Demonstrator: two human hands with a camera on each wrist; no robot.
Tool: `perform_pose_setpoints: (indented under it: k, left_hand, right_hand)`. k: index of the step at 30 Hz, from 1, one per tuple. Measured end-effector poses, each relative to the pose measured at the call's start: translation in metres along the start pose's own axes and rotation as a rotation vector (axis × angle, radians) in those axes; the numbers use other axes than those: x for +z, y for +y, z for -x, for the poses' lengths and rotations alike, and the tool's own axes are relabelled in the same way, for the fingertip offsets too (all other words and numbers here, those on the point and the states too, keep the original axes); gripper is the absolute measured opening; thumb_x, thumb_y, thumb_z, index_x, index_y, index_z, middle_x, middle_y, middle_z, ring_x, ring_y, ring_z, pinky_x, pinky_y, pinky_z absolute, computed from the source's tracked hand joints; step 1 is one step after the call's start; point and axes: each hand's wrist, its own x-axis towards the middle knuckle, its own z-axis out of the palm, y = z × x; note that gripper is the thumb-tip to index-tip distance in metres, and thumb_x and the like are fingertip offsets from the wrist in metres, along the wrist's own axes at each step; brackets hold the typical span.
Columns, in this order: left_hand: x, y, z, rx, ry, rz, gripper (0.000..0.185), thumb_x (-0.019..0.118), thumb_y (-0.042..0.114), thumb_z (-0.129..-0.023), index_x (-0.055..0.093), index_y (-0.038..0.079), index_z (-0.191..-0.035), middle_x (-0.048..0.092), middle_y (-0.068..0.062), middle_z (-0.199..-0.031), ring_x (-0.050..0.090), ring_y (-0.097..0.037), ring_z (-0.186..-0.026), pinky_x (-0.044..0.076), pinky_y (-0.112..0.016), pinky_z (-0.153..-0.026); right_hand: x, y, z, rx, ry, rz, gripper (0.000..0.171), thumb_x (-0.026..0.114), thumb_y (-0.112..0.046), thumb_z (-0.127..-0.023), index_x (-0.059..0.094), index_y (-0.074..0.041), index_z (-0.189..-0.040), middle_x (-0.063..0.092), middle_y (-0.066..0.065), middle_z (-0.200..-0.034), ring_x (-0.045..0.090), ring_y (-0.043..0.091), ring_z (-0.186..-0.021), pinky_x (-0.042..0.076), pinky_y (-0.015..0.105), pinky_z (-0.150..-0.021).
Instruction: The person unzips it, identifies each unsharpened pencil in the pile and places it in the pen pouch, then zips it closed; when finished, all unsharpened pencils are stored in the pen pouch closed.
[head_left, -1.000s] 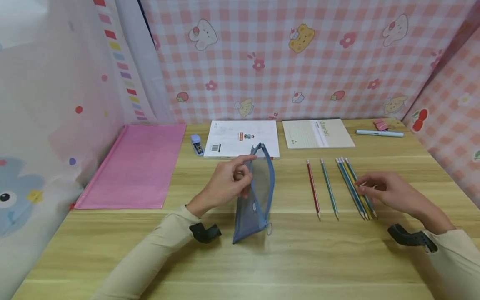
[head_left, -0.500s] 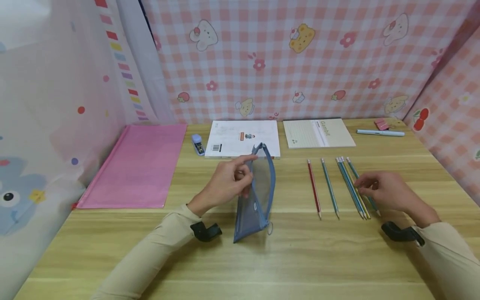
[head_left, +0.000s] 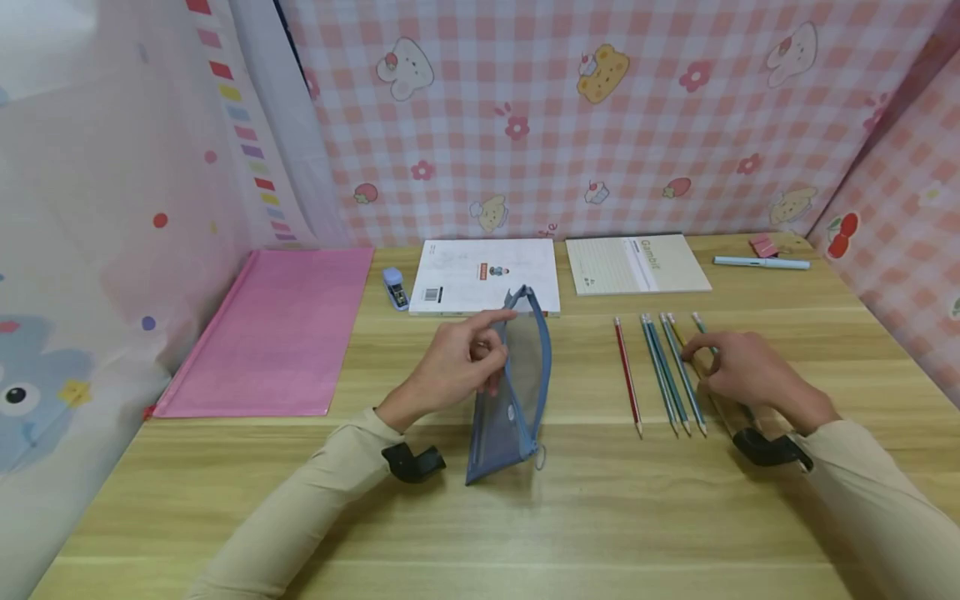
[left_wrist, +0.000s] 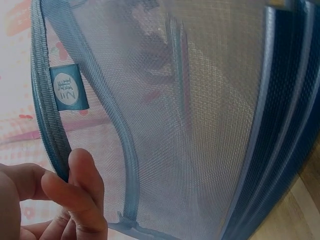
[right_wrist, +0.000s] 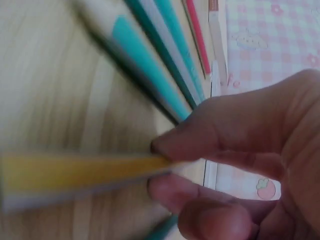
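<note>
My left hand (head_left: 453,358) pinches the rim of a blue mesh pencil case (head_left: 495,442), holding it up on edge with its zip open. The left wrist view shows thumb and fingers on the zip edge (left_wrist: 50,130). My right hand (head_left: 757,375) pinches a yellow pencil (right_wrist: 75,175) between thumb and finger, low over the table. Just left of that hand lie several teal pencils (head_left: 684,375), close together. A red pencil (head_left: 628,379) lies apart, nearer the case. Another teal pencil (head_left: 699,322) is partly hidden under the right hand.
A pink folder (head_left: 270,333) lies at the left. Along the back are a small lilac item (head_left: 394,288), a white book (head_left: 457,275), a cream notepad (head_left: 600,271), a light blue pen (head_left: 761,262) and a pink clip or eraser (head_left: 763,245). Patterned cloth closes off the back.
My right hand has moved left. Two teal pencils have shifted left out of the bunch towards the single teal one, and the yellow pencil is now in my fingers. The left hand stays put.
</note>
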Motion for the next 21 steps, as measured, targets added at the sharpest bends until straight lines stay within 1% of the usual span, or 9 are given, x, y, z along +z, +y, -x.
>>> perform_pose_setpoints:
  k: [3,5,6,9,11,13,15,18,21]
  left_hand:
    - [-0.001,0.000,0.000,0.001,0.000,0.005,0.049,0.053,0.003,-0.097,0.048,0.001,-0.146,0.067,-0.012,-0.072,0.063,-0.020,-0.052,0.052,-0.028,-0.048]
    - [-0.001,0.000,0.001,-0.002,-0.002,0.007,0.049,0.053,0.004,-0.097,0.048,0.001,-0.146,0.067,-0.012,-0.072,0.063,-0.021,-0.052,0.052,-0.028,-0.048]
    - [-0.002,0.000,0.001,-0.003,-0.004,0.008,0.049,0.053,0.004,-0.097,0.048,0.002,-0.146,0.067,-0.012,-0.072,0.063,-0.021,-0.053,0.052,-0.028,-0.048]
    - [-0.002,-0.001,0.000,-0.005,-0.007,0.008,0.049,0.053,0.004,-0.097,0.048,0.002,-0.146,0.067,-0.012,-0.072,0.063,-0.020,-0.053,0.052,-0.028,-0.049]
    - [-0.002,-0.001,0.000,-0.005,-0.008,0.010,0.049,0.053,0.004,-0.097,0.048,0.001,-0.146,0.067,-0.012,-0.072,0.063,-0.018,-0.052,0.052,-0.028,-0.048]
    - [-0.001,-0.001,0.000,-0.002,-0.008,0.008,0.049,0.053,0.004,-0.097,0.048,0.001,-0.146,0.067,-0.012,-0.072,0.063,-0.016,-0.052,0.052,-0.027,-0.048]
    - [-0.001,-0.001,0.000,-0.001,-0.009,0.005,0.049,0.054,0.004,-0.097,0.048,0.002,-0.146,0.067,-0.012,-0.072,0.062,-0.014,-0.052,0.052,-0.027,-0.048]
    - [0.000,-0.001,-0.001,-0.002,-0.009,0.000,0.049,0.054,0.004,-0.097,0.048,0.002,-0.146,0.067,-0.011,-0.072,0.062,-0.013,-0.052,0.051,-0.026,-0.048]
    - [0.000,-0.002,-0.001,-0.005,-0.009,0.007,0.049,0.054,0.004,-0.097,0.048,0.002,-0.146,0.067,-0.012,-0.072,0.062,-0.013,-0.052,0.051,-0.026,-0.048]
  right_hand:
    - [0.000,-0.004,-0.003,0.027,-0.017,-0.024,0.044,0.074,-0.006,-0.073,0.069,-0.004,-0.117,0.066,-0.001,-0.066,0.053,0.012,-0.057,0.041,0.029,-0.052]
    - [-0.001,-0.005,-0.002,0.055,-0.035,-0.076,0.046,0.074,-0.007,-0.076,0.067,-0.005,-0.122,0.067,0.000,-0.069,0.053,0.013,-0.058,0.041,0.029,-0.051]
    - [-0.001,-0.006,-0.002,0.070,-0.041,-0.113,0.047,0.073,-0.007,-0.077,0.066,-0.005,-0.124,0.066,0.001,-0.070,0.052,0.012,-0.058,0.041,0.028,-0.050]
    - [-0.002,-0.007,0.002,0.115,-0.068,-0.305,0.053,0.069,-0.003,-0.080,0.061,-0.008,-0.132,0.060,0.001,-0.069,0.047,0.010,-0.055,0.040,0.027,-0.048]
    - [-0.003,-0.010,0.003,0.118,-0.080,-0.443,0.056,0.067,-0.003,-0.082,0.057,-0.008,-0.138,0.057,-0.001,-0.069,0.044,0.008,-0.054,0.039,0.026,-0.047]
    - [-0.003,-0.014,0.004,0.118,-0.087,-0.571,0.060,0.067,-0.002,-0.084,0.053,-0.009,-0.141,0.060,-0.001,-0.070,0.043,0.007,-0.053,0.039,0.026,-0.047]
    - [-0.003,-0.020,0.003,0.107,-0.081,-0.647,0.061,0.069,-0.005,-0.086,0.050,-0.011,-0.144,0.067,-0.002,-0.075,0.049,0.007,-0.057,0.040,0.026,-0.048]
    - [-0.001,-0.032,0.000,0.084,-0.065,-0.734,0.060,0.072,-0.007,-0.088,0.051,-0.016,-0.143,0.073,-0.002,-0.083,0.058,0.006,-0.063,0.043,0.025,-0.050]
    - [0.001,-0.049,-0.004,0.044,-0.055,-0.796,0.057,0.072,-0.006,-0.089,0.051,-0.018,-0.142,0.073,-0.001,-0.084,0.057,0.006,-0.062,0.044,0.027,-0.049]
